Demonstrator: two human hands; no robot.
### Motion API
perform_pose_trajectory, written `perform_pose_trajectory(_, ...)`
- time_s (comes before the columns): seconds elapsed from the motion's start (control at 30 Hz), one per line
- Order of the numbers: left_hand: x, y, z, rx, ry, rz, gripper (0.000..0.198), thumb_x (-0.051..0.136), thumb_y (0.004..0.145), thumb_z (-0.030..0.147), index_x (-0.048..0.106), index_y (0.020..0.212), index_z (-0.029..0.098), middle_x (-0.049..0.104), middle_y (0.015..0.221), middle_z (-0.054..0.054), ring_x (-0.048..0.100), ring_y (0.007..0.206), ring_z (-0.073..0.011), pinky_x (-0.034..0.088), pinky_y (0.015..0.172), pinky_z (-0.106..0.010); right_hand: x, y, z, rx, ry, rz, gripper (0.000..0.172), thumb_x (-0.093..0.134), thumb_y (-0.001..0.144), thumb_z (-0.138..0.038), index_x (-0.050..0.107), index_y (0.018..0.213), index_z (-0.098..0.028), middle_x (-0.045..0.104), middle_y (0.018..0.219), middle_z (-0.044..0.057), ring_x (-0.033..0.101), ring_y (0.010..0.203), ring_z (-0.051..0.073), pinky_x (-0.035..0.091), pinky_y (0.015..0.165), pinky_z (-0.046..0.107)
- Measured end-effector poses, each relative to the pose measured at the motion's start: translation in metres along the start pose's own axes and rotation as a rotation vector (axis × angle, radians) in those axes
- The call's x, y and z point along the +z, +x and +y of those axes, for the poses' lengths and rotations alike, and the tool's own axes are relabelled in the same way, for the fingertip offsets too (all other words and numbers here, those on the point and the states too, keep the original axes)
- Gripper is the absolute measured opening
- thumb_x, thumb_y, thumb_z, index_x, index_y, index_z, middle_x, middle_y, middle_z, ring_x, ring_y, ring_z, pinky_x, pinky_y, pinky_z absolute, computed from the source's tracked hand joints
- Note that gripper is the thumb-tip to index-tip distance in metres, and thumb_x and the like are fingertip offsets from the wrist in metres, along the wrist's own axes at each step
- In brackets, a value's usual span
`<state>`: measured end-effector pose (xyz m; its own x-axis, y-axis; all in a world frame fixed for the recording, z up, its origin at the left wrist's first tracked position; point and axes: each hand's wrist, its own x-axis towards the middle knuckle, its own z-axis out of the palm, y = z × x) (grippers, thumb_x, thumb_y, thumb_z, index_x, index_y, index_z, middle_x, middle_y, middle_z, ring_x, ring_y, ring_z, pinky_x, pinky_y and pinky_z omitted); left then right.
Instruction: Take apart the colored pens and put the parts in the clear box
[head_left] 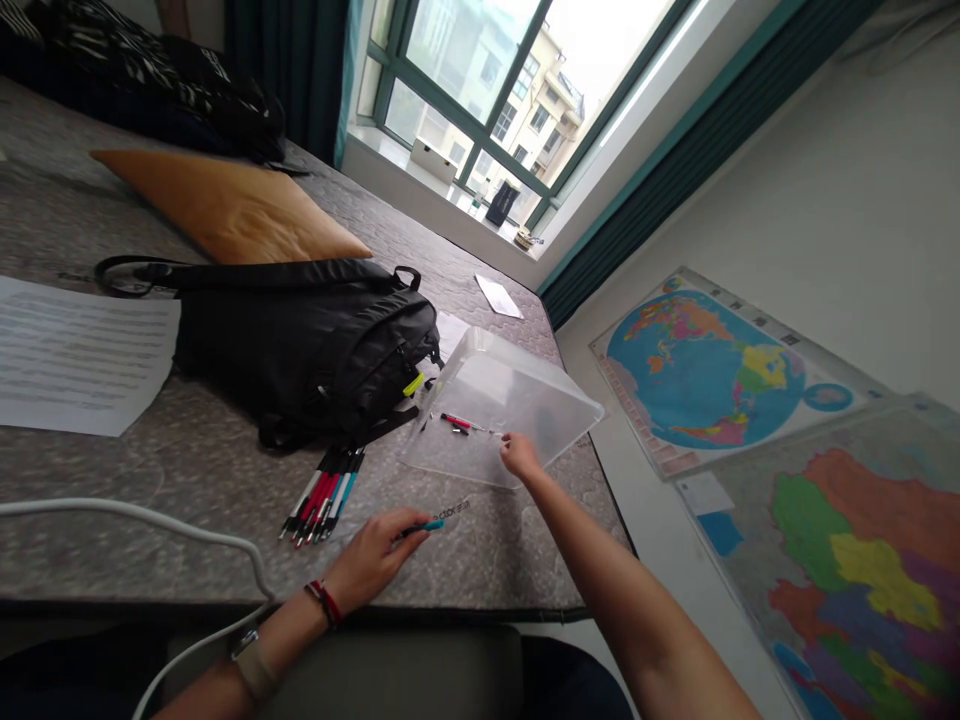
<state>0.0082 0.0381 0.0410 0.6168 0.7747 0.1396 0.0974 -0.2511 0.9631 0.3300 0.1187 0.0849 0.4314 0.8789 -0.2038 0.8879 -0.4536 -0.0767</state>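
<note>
My left hand (379, 550) is closed around a teal pen barrel (433, 525), whose end sticks out past the fingertips above the mattress. Inside a clear plastic box (525, 385), my right hand (519, 457) pinches its fingers together; something thin and pale shows at the tips, too small to name. Just left of those fingers, a red pen barrel (454, 421) and a few small dark pen parts (460, 431) lie in the box. Several red, white and teal pens (324, 497) lie side by side, left of the box and beyond my left hand.
A black backpack (300, 350) lies beside the box, with an orange-brown cushion (247, 205) behind it. Printed paper (75, 355) is at the left. A white cable (187, 533) crosses the front left. Wall maps (705, 360) hang right of the mattress edge (611, 490).
</note>
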Motion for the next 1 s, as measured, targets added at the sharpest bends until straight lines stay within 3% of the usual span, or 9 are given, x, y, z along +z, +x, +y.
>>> perform_pose_trajectory(0.13,-0.004,0.001,-0.003,0.021,0.019,0.044,0.029,0.05,0.094,0.043,0.07,0.105,0.026,0.072,0.106,-0.003,0.064,0.101,-0.0193,0.049,0.09,-0.027,-0.002,0.012,-0.01,-0.103,-0.166,-0.007,0.041,0.049,0.085,-0.005,0.062,0.122,-0.019,0.06,0.126,0.012,0.059,0.112,0.022,0.041,0.093,0.027)
perform_pose_trajectory(0.37,-0.009,0.002,-0.002,-0.003,0.023,-0.017,0.029,0.05,0.095,0.042,0.07,0.108,0.027,0.072,0.107,-0.002,0.064,0.101,-0.0188,0.049,0.091,-0.028,0.002,0.018,-0.035,-0.26,-0.468,-0.058,0.033,0.038,0.095,-0.007,0.064,0.113,-0.017,0.06,0.117,0.012,0.058,0.105,0.02,0.043,0.084,0.027)
perform_pose_trajectory(0.67,-0.007,0.001,-0.003,0.032,0.055,-0.033,0.027,0.052,0.094,0.041,0.07,0.107,0.026,0.071,0.106,-0.003,0.063,0.101,-0.0198,0.047,0.092,-0.03,0.002,0.014,-0.04,-0.242,-0.497,0.002,0.032,0.036,0.096,-0.008,0.062,0.114,-0.015,0.061,0.113,0.015,0.063,0.099,0.021,0.045,0.08,0.028)
perform_pose_trajectory(1.0,-0.007,0.0,-0.005,0.054,0.061,-0.007,0.019,0.053,0.093,0.031,0.07,0.1,0.026,0.071,0.101,-0.002,0.062,0.1,-0.0197,0.046,0.093,-0.031,0.01,0.009,-0.089,-0.272,-0.44,0.078,0.028,0.037,0.099,-0.011,0.061,0.112,-0.017,0.065,0.11,0.014,0.066,0.097,0.02,0.046,0.078,0.027)
